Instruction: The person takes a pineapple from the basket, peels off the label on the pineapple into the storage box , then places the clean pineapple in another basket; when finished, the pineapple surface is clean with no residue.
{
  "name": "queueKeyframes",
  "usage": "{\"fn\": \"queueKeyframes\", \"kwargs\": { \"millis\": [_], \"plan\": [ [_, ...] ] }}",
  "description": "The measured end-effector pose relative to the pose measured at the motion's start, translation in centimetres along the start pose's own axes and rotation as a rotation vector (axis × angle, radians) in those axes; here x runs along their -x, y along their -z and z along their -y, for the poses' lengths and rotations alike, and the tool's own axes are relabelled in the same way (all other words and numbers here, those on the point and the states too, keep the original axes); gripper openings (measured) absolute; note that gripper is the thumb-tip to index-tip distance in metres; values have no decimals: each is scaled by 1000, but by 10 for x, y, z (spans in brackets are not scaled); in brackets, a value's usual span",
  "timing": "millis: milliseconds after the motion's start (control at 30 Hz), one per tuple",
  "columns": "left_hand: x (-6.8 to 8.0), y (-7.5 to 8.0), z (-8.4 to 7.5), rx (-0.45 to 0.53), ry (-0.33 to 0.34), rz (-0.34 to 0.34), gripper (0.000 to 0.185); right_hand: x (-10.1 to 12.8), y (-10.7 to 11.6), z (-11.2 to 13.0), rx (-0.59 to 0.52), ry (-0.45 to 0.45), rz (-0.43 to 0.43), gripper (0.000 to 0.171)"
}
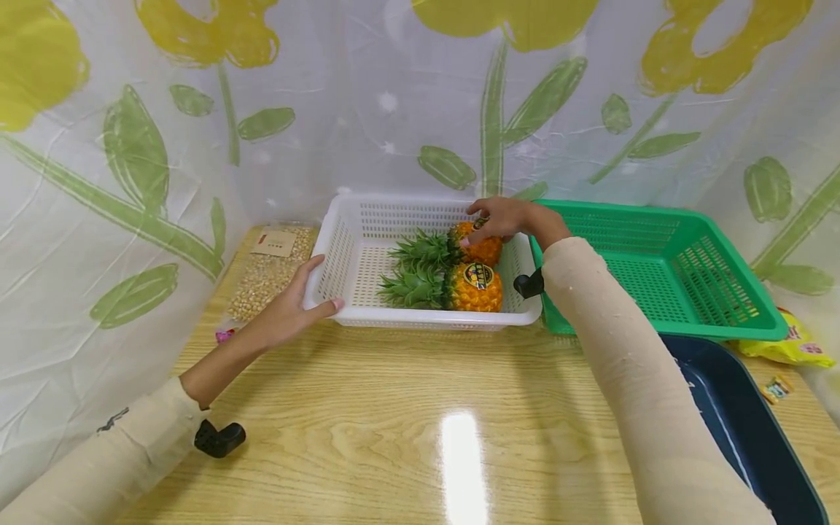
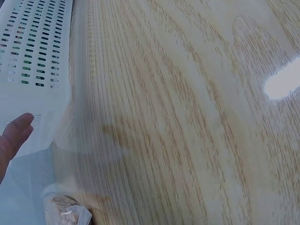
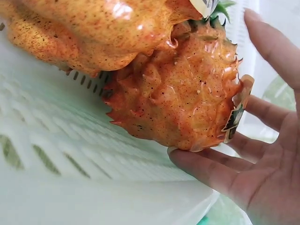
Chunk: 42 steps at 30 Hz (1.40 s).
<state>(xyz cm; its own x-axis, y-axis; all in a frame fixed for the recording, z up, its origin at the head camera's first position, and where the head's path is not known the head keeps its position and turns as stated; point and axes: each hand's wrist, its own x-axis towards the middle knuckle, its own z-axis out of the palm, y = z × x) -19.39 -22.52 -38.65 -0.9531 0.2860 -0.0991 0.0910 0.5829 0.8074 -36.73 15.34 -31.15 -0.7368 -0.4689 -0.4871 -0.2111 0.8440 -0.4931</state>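
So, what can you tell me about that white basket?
The white basket looks plastic: rectangular, open-topped, with rounded corners, a smooth rim and slotted walls and floor. It sits upright on the wooden table, beside a green basket. Two pineapples lie in its right part, leaves leftward. The left hand touches its near left corner, thumb over the rim.

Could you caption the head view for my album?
Left hand on a white basket, right hand touching the farther of two pineapples.
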Motion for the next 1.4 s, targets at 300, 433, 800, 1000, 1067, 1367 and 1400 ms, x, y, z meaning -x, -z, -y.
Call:
{"fn": "queueKeyframes", "kwargs": {
  "millis": [300, 433, 800, 1000, 1067, 1367, 1400],
  "plan": [
    [0, 0, 2, -24, -4, -6, 96, -2, -2, 2, 78, -2, 45, 89],
    [0, 1, 1, -15, -10, -7, 96, -2, -3, 4, 95, -20, 39, 88],
    [1, 1, 0, -14, -17, -1, 96, -4, -4, 6, 191, -31, 36, 87],
    [0, 1, 2, 11, -31, -8, 95, -6, -4, 7, 243, -42, 20, 87],
    [0, 1, 2, 17, -33, -9, 95, -7, -5, 8, 243, -49, 19, 87],
    [-1, 1, 3, 26, -39, -9, 96, -8, -5, 7, 261, -41, 20, 85],
    [-2, 2, 3, 26, -39, -8, 96, -8, -5, 7, 269, -40, 19, 85]
  ]
}}
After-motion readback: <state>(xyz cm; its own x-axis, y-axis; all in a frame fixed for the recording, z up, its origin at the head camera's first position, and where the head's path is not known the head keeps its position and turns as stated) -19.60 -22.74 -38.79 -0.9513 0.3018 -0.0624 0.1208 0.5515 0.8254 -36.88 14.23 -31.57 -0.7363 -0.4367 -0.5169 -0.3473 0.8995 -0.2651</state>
